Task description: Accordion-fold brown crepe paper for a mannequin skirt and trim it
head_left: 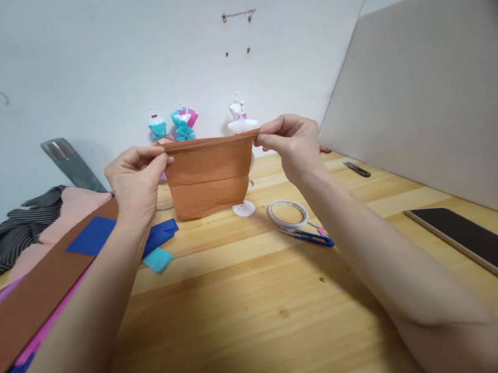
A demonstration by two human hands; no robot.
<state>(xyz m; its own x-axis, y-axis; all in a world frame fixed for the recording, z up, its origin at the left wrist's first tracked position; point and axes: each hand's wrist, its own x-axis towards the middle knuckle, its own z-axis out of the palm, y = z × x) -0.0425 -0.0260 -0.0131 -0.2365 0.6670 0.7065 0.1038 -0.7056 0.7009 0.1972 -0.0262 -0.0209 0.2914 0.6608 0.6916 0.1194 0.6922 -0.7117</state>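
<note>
A rectangular piece of brown crepe paper (210, 178) hangs upright between my two hands, its top edge folded over and stretched level. My left hand (137, 171) pinches the top left corner between thumb and fingers. At the top right corner my right hand (291, 140) pinches the same edge. The sheet has a crease across its middle. Behind it stand small doll figures, one in turquoise (157, 126), one in turquoise and pink (184, 124) and a white one (240, 116); the paper hides their lower parts. A white disc (244, 208) shows under the sheet's lower right corner.
A roll of tape (288, 213) and blue thread snips (310, 236) lie near my right forearm. Farther right are a black cutter (357, 168) and a dark phone-like slab (478, 245). Brown (41, 285), blue (91, 235) and turquoise (157, 259) paper and striped cloth (18, 234) lie left.
</note>
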